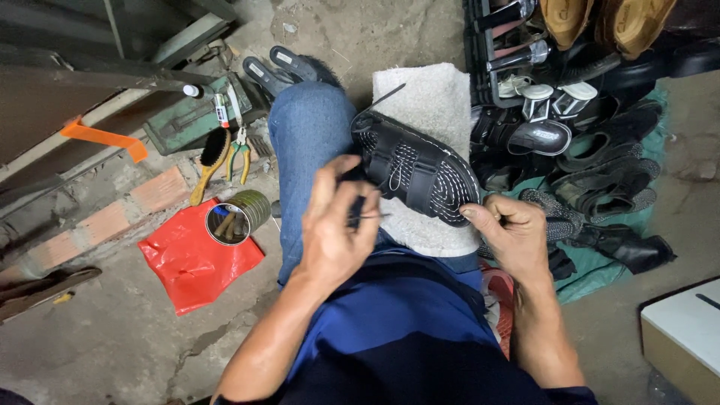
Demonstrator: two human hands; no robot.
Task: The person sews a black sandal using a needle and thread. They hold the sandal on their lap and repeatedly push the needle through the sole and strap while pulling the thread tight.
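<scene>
- A black strapped sandal with a white-dotted footbed (pixel 415 169) lay on a pale grey towel (pixel 439 105) spread over the person's blue-jeaned knee.
- The left hand (pixel 337 217) was closed around a thin metal awl (pixel 369 217), its tip pointing at the sandal's near edge.
- The right hand (pixel 510 225) pinched the sandal's heel edge between thumb and fingers.
- On the floor to the left lay a red plastic bag (pixel 191 259), a round tin of tools (pixel 236 217) and a wooden brush (pixel 210 161).
- A heap of dark shoes (pixel 600 165) sat to the right.
</scene>
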